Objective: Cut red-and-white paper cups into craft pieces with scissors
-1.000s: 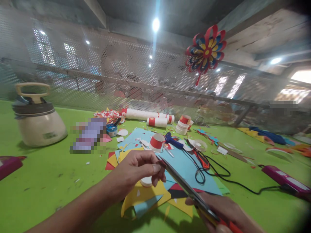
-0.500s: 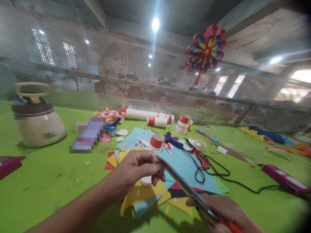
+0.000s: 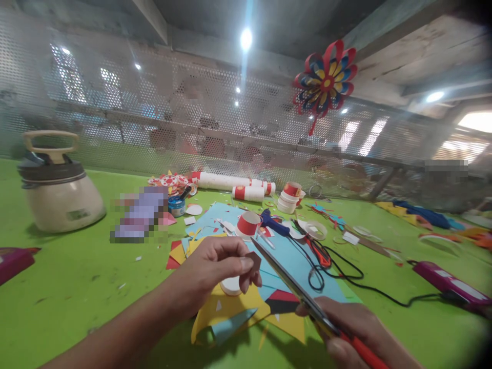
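Note:
Between thumb and fingers, my left hand (image 3: 217,266) pinches a small dark brownish-red piece of paper (image 3: 254,262). My right hand (image 3: 355,325) grips red-handled scissors (image 3: 286,277), whose long blades point up and left, their tips just beside the paper piece and apart from it. Below the left hand lie yellow paper (image 3: 246,310), a pointed light-blue scrap (image 3: 232,325) and a white disc (image 3: 231,286). Just beyond the hands stands a red-and-white paper cup (image 3: 248,225) on a light-blue sheet (image 3: 323,277).
A blue glue gun (image 3: 275,224) with a black cord lies past the cup, by orange-handled pliers (image 3: 320,251). Stacked paper cups (image 3: 249,193) lie at the back. A beige jug (image 3: 59,197) stands left; a purple power strip (image 3: 449,281) lies right. A paper flower (image 3: 326,82) rises above.
The scissors have drawn back slightly right and down from my left fingers. The small paper piece now shows more plainly in my left hand, which has hardly moved.

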### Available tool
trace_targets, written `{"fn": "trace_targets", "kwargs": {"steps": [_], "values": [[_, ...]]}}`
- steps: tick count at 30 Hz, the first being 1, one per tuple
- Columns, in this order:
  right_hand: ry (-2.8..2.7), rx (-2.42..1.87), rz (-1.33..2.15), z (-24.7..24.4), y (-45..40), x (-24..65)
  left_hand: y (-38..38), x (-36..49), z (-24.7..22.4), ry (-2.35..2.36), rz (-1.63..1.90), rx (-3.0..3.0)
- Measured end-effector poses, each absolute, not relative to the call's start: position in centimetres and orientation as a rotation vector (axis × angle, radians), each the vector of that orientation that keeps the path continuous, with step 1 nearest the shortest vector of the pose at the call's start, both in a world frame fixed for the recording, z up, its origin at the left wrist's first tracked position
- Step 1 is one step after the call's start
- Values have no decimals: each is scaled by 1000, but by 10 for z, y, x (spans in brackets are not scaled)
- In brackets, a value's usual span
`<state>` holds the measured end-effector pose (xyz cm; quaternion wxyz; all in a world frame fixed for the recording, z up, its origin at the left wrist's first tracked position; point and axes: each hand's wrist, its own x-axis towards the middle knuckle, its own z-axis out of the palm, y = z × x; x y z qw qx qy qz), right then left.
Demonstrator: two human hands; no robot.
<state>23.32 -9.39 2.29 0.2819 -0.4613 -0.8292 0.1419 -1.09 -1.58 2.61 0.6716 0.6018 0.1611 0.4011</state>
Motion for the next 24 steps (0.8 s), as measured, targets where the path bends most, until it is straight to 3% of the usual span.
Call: {"fn": "trace_targets", "kwargs": {"steps": [14,24], "values": [[-2244,-1794,473,7,-54,227,-9,-7,22,522,933,1459],[-2441,-1777,62,4,-45,215,-2,-7,17,630,1037,1469]]}}
